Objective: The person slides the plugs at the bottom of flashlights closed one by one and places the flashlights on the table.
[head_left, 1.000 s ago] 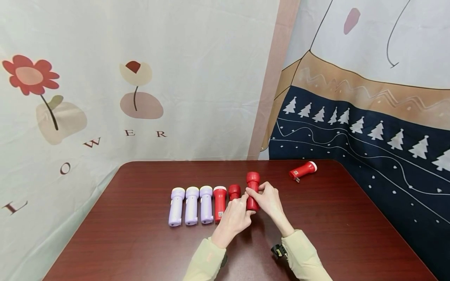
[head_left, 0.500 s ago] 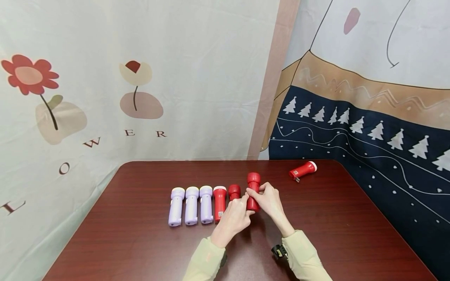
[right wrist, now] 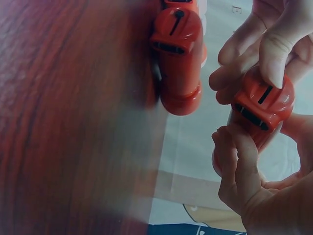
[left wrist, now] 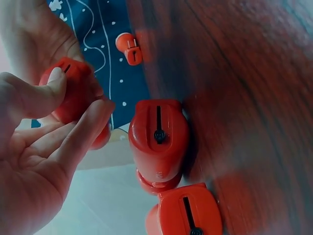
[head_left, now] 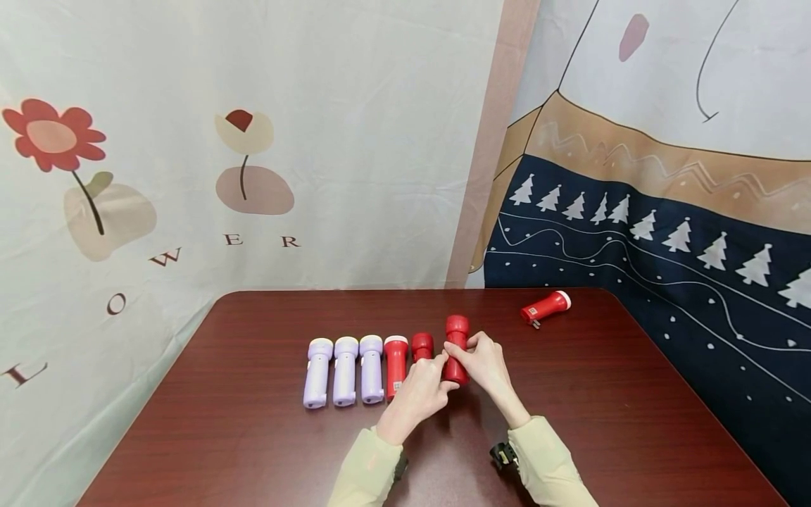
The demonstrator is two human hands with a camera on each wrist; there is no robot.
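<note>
A red flashlight (head_left: pixel 457 329) is held off the table between both hands, its wide head pointing away from me. My left hand (head_left: pixel 418 391) grips its near end; in the left wrist view the thumb presses on that end beside a black slot, with fingers underneath. On the other side, my right hand (head_left: pixel 483 358) pinches the body between thumb and fingers. Just left of it lies another red flashlight (head_left: pixel 422 343), partly hidden by my left hand in the head view. Beside that is a red flashlight with a white rim (head_left: pixel 396 355).
Three lavender flashlights (head_left: pixel 317 380) continue the row leftward on the brown table (head_left: pixel 253 451). At the back right lies a red flashlight (head_left: pixel 545 308) with its plug prongs folded out. Printed cloths (head_left: pixel 380 141) hang behind the table.
The held flashlight has shifted very slightly right and then a little toward me. Both hands keep their hold with almost no movement, and the flashlights on the table have stayed put.
</note>
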